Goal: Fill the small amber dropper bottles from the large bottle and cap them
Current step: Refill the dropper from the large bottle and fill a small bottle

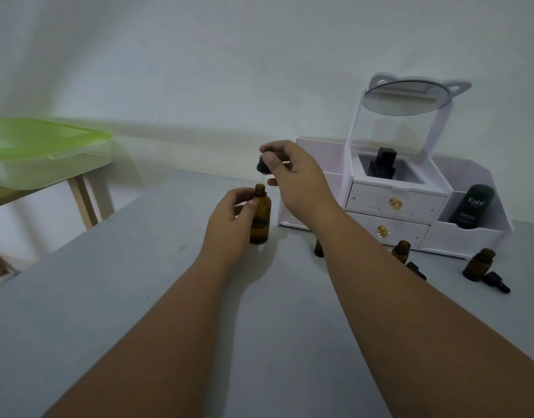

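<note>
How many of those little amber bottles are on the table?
3: one partly hidden behind the right forearm, one just right of it, one farthest right. More may be hidden.

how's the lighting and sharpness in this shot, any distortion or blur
Head view: dim, flat light with a grey cast; soft shadows fall on the wall behind the green-lidded container. Wide-angle bending stretches the forearms and tilts the white organizer. The large amber bottle reads fairly sharp; the dropper cap in the right hand is slightly soft.

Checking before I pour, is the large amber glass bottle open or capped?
Open: the large amber glass bottle shows a bare neck, with the black dropper cap lifted above it.
</note>
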